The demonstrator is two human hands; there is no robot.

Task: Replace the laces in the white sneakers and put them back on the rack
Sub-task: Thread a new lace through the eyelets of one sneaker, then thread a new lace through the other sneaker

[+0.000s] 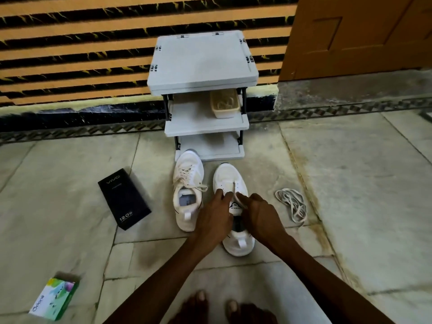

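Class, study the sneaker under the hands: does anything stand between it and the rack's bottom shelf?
Nothing visible does. Only bare floor separates the toe of the sneaker from the bottom shelf. The other sneaker lies beside it, its toe at the shelf's left front corner.

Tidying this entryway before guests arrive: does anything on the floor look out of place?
Yes. A loose lace lies tangled on the floor beside the unlaced sneaker, a black box and a green box sit nearby, and the laced sneaker has untied ends.
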